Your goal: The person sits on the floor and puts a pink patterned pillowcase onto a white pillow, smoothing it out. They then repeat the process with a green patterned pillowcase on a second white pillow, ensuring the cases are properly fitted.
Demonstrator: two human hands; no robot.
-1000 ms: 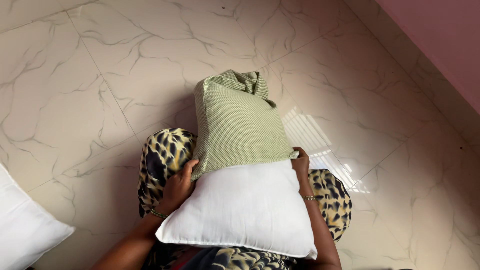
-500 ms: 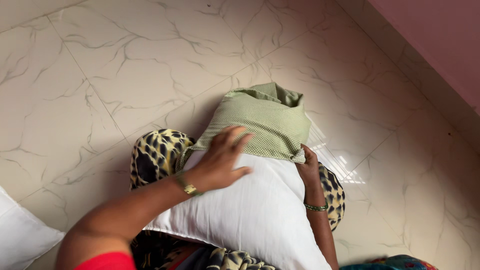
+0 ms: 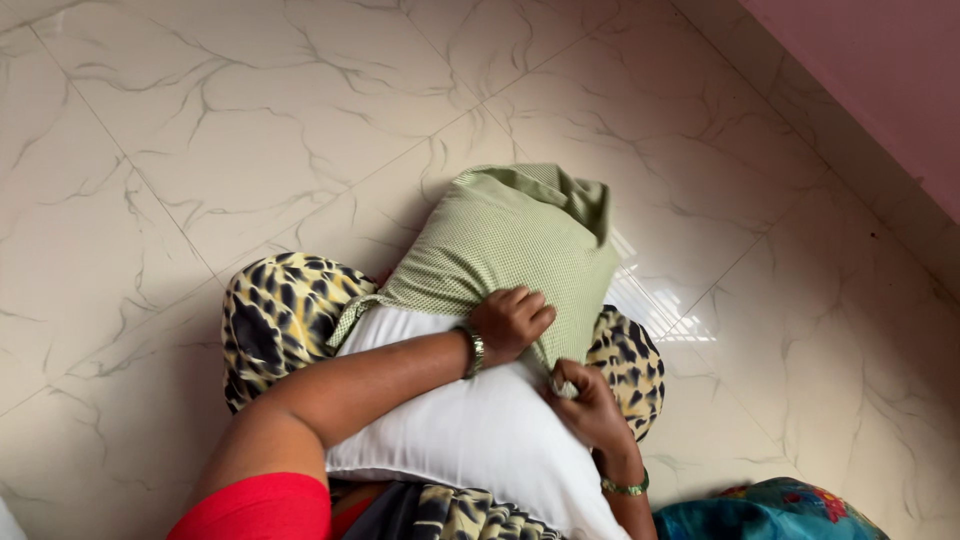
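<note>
A white pillow [image 3: 470, 430] rests on my lap, its far half inside a green dotted pillow cover [image 3: 505, 240]. My left hand [image 3: 510, 322] reaches across the pillow and its curled fingers grip the cover's open edge near the middle. My right hand [image 3: 585, 400] pinches the same edge just to the right, lower down. The far end of the cover is loose and bunched. Both wrists wear bangles.
I sit on a pale marble-patterned tile floor [image 3: 200, 130]. My knees in yellow and black patterned cloth [image 3: 275, 315] stick out on both sides of the pillow. A pink wall [image 3: 880, 70] runs along the upper right. Blue patterned fabric [image 3: 770, 510] lies at the bottom right.
My left hand went from the pillow's left side across its top and closed on the cover's edge. My right hand shifted inward from the right side. The cover's far end slumped.
</note>
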